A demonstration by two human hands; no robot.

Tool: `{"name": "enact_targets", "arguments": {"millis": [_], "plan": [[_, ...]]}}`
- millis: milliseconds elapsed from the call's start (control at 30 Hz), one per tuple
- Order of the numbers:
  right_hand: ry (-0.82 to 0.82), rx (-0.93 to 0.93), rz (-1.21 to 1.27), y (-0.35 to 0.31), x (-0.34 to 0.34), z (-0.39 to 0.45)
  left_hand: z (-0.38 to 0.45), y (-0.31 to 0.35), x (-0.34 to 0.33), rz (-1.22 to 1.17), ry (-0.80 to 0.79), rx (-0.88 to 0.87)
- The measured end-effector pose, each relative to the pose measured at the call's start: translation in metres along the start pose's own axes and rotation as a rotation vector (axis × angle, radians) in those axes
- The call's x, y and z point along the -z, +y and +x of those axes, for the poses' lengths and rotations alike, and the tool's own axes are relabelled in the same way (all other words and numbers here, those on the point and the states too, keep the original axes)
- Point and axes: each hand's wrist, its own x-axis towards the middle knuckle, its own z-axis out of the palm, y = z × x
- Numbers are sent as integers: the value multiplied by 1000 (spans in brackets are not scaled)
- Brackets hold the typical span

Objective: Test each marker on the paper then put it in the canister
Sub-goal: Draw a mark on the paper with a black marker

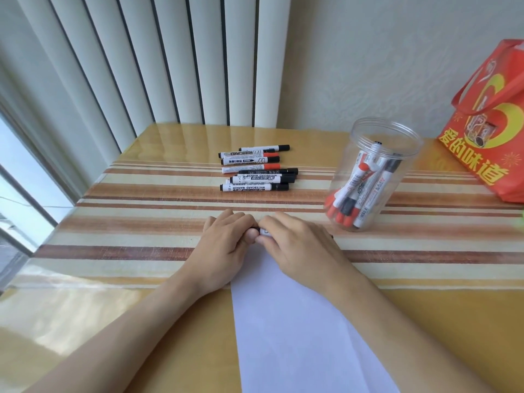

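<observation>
Striped tablecloth under a glossy clear cover, table (119, 251) set against vertical blinds (158, 58) and a pale wall.

Near: white paper (297, 330), cut off at the bottom edge, its far end hidden under the hands. Any marks on the paper can't be made out.

Both forearms come in from the near edge. Left hand (226, 245) and right hand (297, 245) meet at the far end of the paper, fingers of each curled round one marker (262, 231). Only a short bit shows between the fingertips: a dark part on the left side, a white labelled barrel on the right. A dark tip pokes out at the right of the right hand. Long axis runs left-right, roughly level. Cap on or off: can't tell, covered by fingers.

Further back, centre: a loose pile of markers (255, 168) lying flat, long axes left-right, about eight, some black-capped, some red-capped. Exact count unclear, they overlap.

Right of the hands, well apart from the pile: clear canister (377, 171), open top, upright, holding several markers leaning at angles, mostly red caps down.

Far right: red bag (487, 123) with yellow print, cut off by the frame edge.
</observation>
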Motion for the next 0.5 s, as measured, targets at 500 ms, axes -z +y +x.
{"name": "enact_targets", "arguments": {"millis": [500], "plan": [[-43, 26, -32, 2, 3, -1, 2, -1, -1, 49, -7, -47]]}}
